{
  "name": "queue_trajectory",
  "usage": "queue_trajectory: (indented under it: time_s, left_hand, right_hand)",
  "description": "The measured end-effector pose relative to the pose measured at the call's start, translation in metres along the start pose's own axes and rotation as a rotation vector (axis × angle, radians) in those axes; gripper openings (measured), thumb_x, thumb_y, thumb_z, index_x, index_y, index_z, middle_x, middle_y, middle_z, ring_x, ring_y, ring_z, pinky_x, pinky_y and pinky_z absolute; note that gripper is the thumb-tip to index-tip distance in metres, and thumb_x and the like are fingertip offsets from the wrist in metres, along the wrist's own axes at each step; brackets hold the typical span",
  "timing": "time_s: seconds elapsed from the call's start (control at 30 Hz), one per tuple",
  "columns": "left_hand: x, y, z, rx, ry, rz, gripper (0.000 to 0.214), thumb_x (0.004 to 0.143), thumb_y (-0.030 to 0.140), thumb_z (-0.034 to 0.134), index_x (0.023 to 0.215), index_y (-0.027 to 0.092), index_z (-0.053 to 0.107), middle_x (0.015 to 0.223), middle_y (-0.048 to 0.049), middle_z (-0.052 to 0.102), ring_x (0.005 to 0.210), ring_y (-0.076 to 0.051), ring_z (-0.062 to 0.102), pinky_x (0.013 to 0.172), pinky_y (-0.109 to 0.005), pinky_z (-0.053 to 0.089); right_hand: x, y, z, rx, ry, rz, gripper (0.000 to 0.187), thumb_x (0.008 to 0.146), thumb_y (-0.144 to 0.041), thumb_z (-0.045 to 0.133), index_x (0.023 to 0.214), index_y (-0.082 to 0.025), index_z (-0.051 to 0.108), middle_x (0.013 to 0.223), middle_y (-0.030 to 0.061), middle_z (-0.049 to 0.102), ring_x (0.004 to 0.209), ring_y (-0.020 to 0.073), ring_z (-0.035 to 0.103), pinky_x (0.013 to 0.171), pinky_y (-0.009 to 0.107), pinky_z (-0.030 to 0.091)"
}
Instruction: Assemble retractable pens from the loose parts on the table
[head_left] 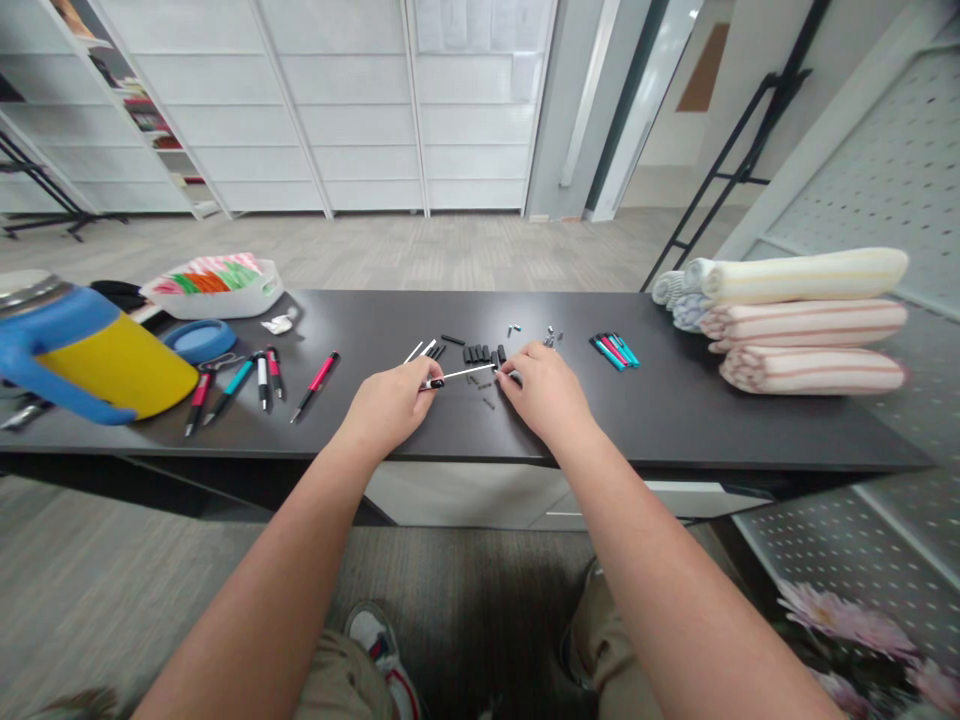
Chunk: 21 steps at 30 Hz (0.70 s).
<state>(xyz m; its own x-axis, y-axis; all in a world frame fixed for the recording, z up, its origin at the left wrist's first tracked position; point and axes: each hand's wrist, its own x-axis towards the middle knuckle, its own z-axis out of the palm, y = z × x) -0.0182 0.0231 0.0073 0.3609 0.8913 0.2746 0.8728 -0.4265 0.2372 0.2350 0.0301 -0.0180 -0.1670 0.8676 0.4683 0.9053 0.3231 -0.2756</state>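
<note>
My left hand is closed in a pinch on the black-ended part of a thin white pen refill. The refill points right, over the dark table. At its far tip, my right hand has thumb and fingers pressed together; whatever they hold is too small to make out. Just behind the refill sit several short black pen grips. Small springs lie in front of it, and little metal tips lie beyond my right hand. More white refills lie behind my left hand.
Coloured pen barrels lie to the right, before stacked rolled towels. Leftward are a red pen, several other pens, blue tape, a yellow-and-blue jug and a white tray. The table's front edge runs below my hands.
</note>
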Motion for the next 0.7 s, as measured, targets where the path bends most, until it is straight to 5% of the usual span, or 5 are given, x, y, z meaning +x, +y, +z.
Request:
queue_trajectory:
  time_s: [0.13,0.27,0.43,0.6,0.7]
  left_hand:
    - [0.0,0.001,0.0,-0.003,0.002,0.001,0.016,0.099,0.027,0.053,0.109,0.026,0.065,0.1,-0.0034,0.077,0.087,-0.025,0.072,0.073,-0.032,0.043]
    - [-0.001,-0.001,0.0,-0.012,0.002,-0.006,0.017,0.098,0.026,0.053,0.109,0.026,0.066,0.098,-0.0026,0.077,0.083,-0.024,0.072,0.071,-0.032,0.043]
    - [-0.001,-0.003,0.0,-0.022,0.007,0.004,0.017,0.098,0.028,0.053,0.109,0.026,0.066,0.098,-0.0028,0.077,0.084,-0.025,0.072,0.071,-0.032,0.043]
    - [-0.001,-0.001,-0.001,-0.021,-0.005,-0.003,0.017,0.098,0.027,0.053,0.11,0.025,0.066,0.099,-0.0039,0.077,0.085,-0.025,0.073,0.071,-0.032,0.045]
    - [-0.001,0.0,-0.002,-0.017,-0.011,-0.012,0.018,0.097,0.027,0.054,0.11,0.025,0.066,0.1,-0.0045,0.078,0.086,-0.024,0.073,0.072,-0.031,0.046]
  right_hand:
    - [0.0,0.001,-0.01,0.17,0.114,0.042,0.009,0.092,-0.023,0.071,0.087,-0.02,0.077,0.096,0.0073,0.071,0.091,0.0231,0.066,0.088,0.036,0.051]
    - [-0.001,0.012,-0.025,0.53,0.271,0.346,0.018,0.089,-0.038,0.073,0.084,-0.02,0.074,0.073,0.0014,0.068,0.066,0.0174,0.061,0.071,0.033,0.049]
    - [-0.002,0.041,-0.032,0.921,0.53,0.514,0.02,0.079,-0.037,0.075,0.086,-0.019,0.069,0.084,0.0034,0.072,0.066,0.0129,0.058,0.063,0.027,0.048]
    - [-0.004,0.054,-0.025,0.941,0.443,0.573,0.041,0.082,-0.041,0.071,0.117,-0.02,0.071,0.1,0.005,0.074,0.079,0.0153,0.068,0.071,0.029,0.055]
    - [-0.004,0.054,-0.018,0.828,0.341,0.555,0.041,0.087,-0.045,0.066,0.118,-0.019,0.075,0.102,0.0077,0.077,0.083,0.0182,0.071,0.068,0.029,0.054]
